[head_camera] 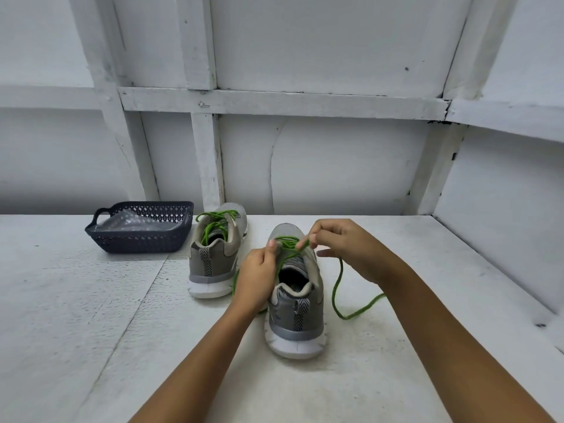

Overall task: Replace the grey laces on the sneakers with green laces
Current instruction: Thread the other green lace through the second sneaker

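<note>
Fingers (pixel 270 247) of both hands are curled, and they pinch one thin green lace (pixel 337 288) to pull it tight as it goes through the shoe holes.

At ten o'clock from the near shoe sits a dark blue plastic basket (pixel 139 239) with little holes. It holds a clear plastic bag (pixel 137 224), out of the way. What is in the bag cannot be seen.

At eleven o'clock stands the far grey sneaker (pixel 213 261). It looks done, because a second green lace (pixel 213 221) is already looped in it.

Next, the left hand (pixel 258 277) pinches the lace at the left edge of the near grey sneaker (pixel 296 303). That shoe stands heel toward the person on the white painted table (pixel 91 315), so the holes are easy to reach.

At one o'clock, the right hand (pixel 345 248) pinches the lace with thumb and first finger. The other fingers are spread out. The loose end hangs down and curls on the table at three o'clock.

No grey laces show. The job looks nearly finished.
</note>
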Demonstrator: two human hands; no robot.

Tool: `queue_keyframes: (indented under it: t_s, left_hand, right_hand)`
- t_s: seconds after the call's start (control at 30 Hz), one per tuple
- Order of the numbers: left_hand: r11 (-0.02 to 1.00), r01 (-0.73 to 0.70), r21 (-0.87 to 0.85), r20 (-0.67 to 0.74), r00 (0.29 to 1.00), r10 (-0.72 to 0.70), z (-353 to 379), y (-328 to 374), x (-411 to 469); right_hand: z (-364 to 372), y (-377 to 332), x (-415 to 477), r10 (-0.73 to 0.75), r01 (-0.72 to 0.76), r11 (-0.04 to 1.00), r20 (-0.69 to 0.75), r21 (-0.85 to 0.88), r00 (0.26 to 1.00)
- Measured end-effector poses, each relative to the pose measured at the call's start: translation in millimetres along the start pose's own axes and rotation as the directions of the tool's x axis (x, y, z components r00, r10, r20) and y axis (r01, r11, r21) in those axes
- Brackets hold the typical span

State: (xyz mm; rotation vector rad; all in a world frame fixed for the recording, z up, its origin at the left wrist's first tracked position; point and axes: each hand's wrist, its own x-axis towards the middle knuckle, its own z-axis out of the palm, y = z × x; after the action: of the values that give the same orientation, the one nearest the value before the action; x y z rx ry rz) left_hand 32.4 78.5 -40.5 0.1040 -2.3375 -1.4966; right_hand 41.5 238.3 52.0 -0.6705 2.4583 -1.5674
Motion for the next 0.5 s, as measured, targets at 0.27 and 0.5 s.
queue_keyframes:
  t_s: [0.27,0.5]
  left_hand:
    - [0.979,-0.203,0.034,-0.168,0.964,0.206,-16,26,-14]
    - [0.984,-0.107,-0.143,0.41,0.898,0.158,-20,61,-24]
  right_hand:
    - [-1,-37,28,0.281,-0.222,0.63,0.047,0.744,0.958]
    - [5,-58,52,0.27,-0.176,0.428,0.061,0.886,0.961]
